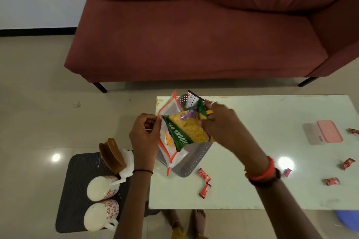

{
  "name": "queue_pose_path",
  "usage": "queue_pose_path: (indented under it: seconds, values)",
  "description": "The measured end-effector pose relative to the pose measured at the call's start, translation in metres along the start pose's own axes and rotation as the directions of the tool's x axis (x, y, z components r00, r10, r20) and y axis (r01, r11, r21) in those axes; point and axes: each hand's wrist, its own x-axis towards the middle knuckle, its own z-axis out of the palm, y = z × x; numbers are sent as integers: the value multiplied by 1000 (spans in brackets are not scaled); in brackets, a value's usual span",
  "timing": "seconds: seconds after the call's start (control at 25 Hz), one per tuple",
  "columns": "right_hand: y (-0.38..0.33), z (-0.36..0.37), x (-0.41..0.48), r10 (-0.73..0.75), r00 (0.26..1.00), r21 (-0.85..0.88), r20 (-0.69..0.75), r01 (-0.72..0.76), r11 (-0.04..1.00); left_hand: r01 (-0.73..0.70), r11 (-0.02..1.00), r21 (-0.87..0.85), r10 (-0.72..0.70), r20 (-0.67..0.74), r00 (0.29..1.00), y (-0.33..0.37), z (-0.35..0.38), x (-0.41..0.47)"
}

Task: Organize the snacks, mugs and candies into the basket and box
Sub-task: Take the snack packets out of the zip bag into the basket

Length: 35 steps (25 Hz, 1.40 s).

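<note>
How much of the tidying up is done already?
Just started. A dark snack packet already stands in the grey basket. The right hand is pushing the Moong Dal packet into a zip pouch that the left hand holds open. The mugs, the red candies and the pink box remain untouched.

At frame centre, a yellow-and-green snack packet [189, 132] sits over a grey perforated basket [196, 158]. Red candies [204, 174] dot the white table [252, 190]. Lower left, white mugs [103, 187] carry red flowers. A pink box [329, 131] lies right.
</note>
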Motion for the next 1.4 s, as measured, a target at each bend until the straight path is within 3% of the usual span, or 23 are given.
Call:
queue_pose_path:
  seconds: [0.12,0.2,0.28,0.36,0.44,0.64,0.84,1.2,1.28,1.4]
  values:
    - [15,-44,6,18,999,368,47,-34,929,0,1000,27,1,-28,1000,-4,-9,13]
    - [33,-55,26,32,999,449,12,-34,893,11,1000,30,-10,-28,1000,-7,-12,19]
    - [56,-47,60,62,994,344,-93,-26,939,20,1000,22,-20,-26,999,-11,-12,25]
    - [83,-21,101,61,985,56,-160,-53,997,16,1000,17,-16,-29,999,-15,-13,29]
    - [111,18,138,102,984,-155,-146,-124,980,4,1000,10,-4,-32,999,-19,-14,34]
    - [165,96,189,142,988,-329,-65,-156,931,3,1000,4,-3,-31,1000,-32,-17,44]
    - [184,116,213,153,981,-475,-119,-191,859,30,999,-40,-29,9,1000,-40,-17,46]
    - [185,99,228,162,982,-563,-98,-189,805,58,997,-44,-57,16,998,-42,-16,47]
    - [174,90,222,196,975,-482,-108,-223,847,55,998,-34,-54,15,998,-42,-16,45]
    - [129,70,195,159,963,-183,-216,-200,963,48,999,-17,-48,-1,999,-38,-14,38]
